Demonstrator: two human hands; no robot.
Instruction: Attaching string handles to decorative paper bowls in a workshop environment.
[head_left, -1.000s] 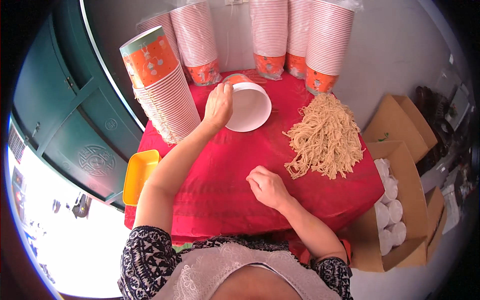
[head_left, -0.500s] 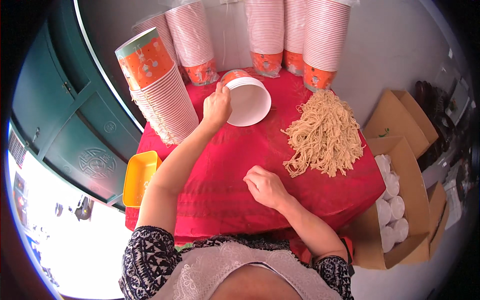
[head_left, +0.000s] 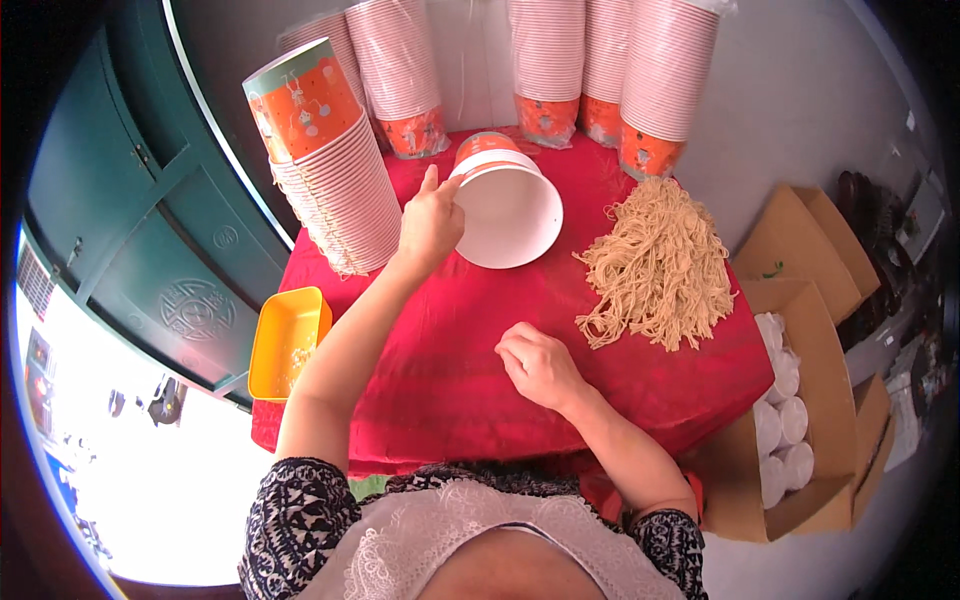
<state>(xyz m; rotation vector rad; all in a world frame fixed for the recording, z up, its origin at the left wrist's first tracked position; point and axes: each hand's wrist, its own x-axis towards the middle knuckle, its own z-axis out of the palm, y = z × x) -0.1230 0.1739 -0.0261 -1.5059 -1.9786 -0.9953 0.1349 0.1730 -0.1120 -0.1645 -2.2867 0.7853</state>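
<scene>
A short nest of paper tubs [head_left: 487, 148], orange outside and white inside, lies on its side on the red cloth, mouths toward me. My left hand [head_left: 432, 225] pinches the left rim of the front paper tub [head_left: 508, 217], which sticks out from the others. Its index finger points up beside the rim. Over the middle of the table my right hand [head_left: 545, 365] is loosely curled closed; what lies inside its fingers, if anything, is hidden. To the right of it spreads a heap of tan strings [head_left: 660, 265].
A tall leaning stack of paper tubs [head_left: 335, 185] with strings down its side stands at the left. A yellow bin [head_left: 290, 345] sits at the left edge. Plastic-wrapped tub stacks [head_left: 548, 70] line the back. A cardboard box [head_left: 825, 420] of white cups stands beyond the right edge.
The front tub has come further out of the nest toward me, with my left hand at its rim. My right hand has hardly moved. The whole view has shifted slightly.
</scene>
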